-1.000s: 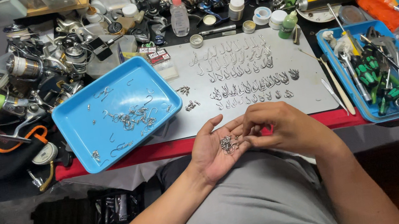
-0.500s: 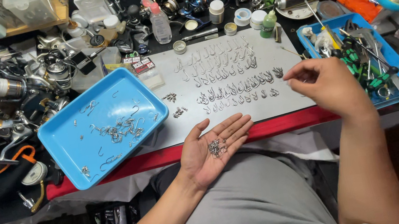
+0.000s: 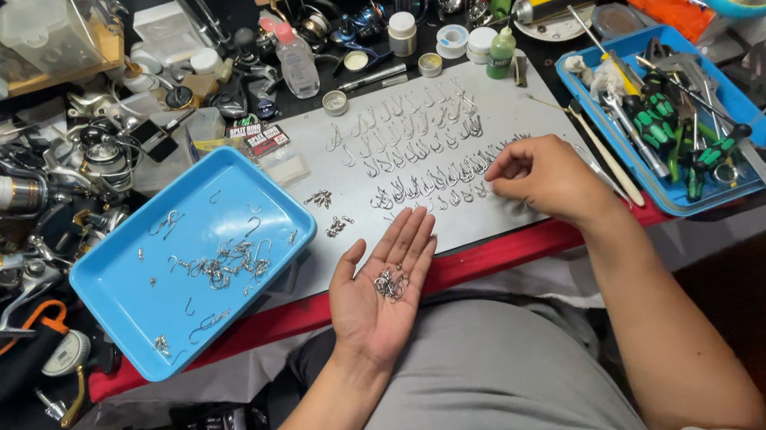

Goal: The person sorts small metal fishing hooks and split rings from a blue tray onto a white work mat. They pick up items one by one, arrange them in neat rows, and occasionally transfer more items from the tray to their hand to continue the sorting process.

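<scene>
The left hand [image 3: 384,291] lies palm up, fingers spread flat, cradling a small heap of tiny silver metal hooks [image 3: 391,283] just below the grey mat [image 3: 499,112]. The right hand [image 3: 548,178], fingers pinched together, rests on the mat beside the rows of hooks; whether it grips one, I cannot tell. These look light, stiff and sharp, best pinched singly by the shank.

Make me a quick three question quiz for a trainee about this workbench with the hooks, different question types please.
1. True or false: the left hand lies palm up with a small pile of hooks in it.
2. Where is the right hand? A) in the blue tray B) at the rows of hooks on the grey mat C) on the screwdrivers
3. What lies loose in the blue tray?

Key: 1 true; 2 B; 3 scattered metal hooks.
</scene>
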